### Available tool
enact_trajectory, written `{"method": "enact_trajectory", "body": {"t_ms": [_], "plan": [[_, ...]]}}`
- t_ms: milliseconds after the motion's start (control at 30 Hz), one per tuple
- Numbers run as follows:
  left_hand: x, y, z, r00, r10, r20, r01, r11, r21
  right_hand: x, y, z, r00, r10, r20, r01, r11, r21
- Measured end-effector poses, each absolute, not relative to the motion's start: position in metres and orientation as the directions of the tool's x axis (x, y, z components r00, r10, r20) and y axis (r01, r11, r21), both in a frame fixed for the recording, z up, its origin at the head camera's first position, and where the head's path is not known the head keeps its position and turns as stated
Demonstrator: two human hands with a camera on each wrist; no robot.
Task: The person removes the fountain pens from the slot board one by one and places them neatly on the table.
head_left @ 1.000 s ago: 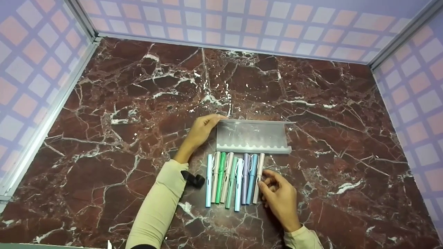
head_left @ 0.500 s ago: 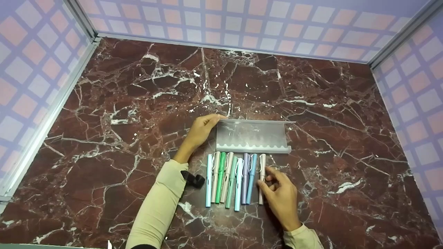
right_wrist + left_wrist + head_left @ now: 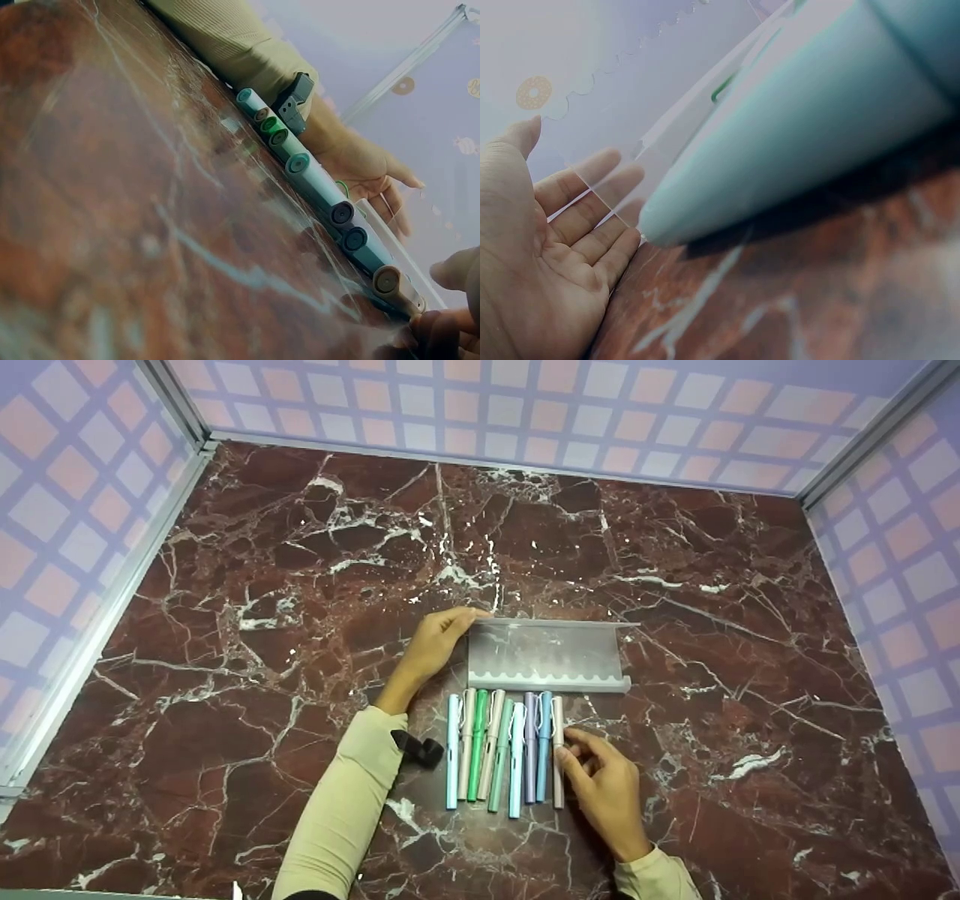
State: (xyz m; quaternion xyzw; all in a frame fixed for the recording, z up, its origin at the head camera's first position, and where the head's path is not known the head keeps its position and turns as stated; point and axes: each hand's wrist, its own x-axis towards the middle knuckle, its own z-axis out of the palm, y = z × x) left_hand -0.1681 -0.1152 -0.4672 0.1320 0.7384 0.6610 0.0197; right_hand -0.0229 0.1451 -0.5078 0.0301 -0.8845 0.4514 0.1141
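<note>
A row of several capped pens lies on the marbled tabletop, in light blue, beige, green, purple and blue. My right hand pinches the beige pen at the right end, thumb and curled fingers at its side; it lies against the blue pen. Behind the row stands a clear plastic case with a scalloped pocket edge and its flap raised. My left hand is at the case's upper left corner. In the left wrist view its straight fingers show behind the clear sheet, thumb apart.
Checkered panels wall the tabletop at the back and both sides, with metal frame strips along the edges. A black wrist camera sits on the left sleeve, beside the left end of the pen row.
The right-end beige pen first moved right, away from the blue pen, then back left against it and slightly nearer the body, with the right hand. The left hand and case stayed still.
</note>
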Motion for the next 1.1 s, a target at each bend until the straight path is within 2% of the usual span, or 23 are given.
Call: {"method": "enact_trajectory", "body": {"t_ms": [267, 500, 733, 833, 967, 1100], "plan": [[-0.166, -0.116, -0.466, -0.966, 0.211, 0.152, 0.18, 0.121, 0.976, -0.022, 0.146, -0.505, -0.988, 0.069, 0.137, -0.085, 0.498, -0.863], [-0.181, -0.117, -0.498, -0.965, 0.179, 0.193, 0.22, 0.141, 0.965, -0.021, 0.145, -0.505, -0.99, 0.068, 0.122, -0.075, 0.48, -0.874], [-0.183, -0.116, -0.506, -0.96, 0.158, 0.229, 0.246, 0.096, 0.964, -0.02, 0.145, -0.504, -0.991, 0.073, 0.116, -0.07, 0.455, -0.888], [-0.182, -0.116, -0.506, -0.963, 0.163, 0.214, 0.227, 0.068, 0.971, -0.023, 0.15, -0.504, -0.985, 0.057, 0.164, -0.117, 0.476, -0.871], [-0.182, -0.116, -0.508, -0.964, 0.179, 0.199, 0.207, 0.029, 0.978, -0.036, 0.162, -0.5, -0.951, 0.017, 0.31, -0.245, 0.574, -0.781], [-0.183, -0.12, -0.511, -0.961, 0.187, 0.202, 0.229, 0.137, 0.964, -0.062, 0.181, -0.487, -0.865, -0.048, 0.499, -0.398, 0.671, -0.625]]}}
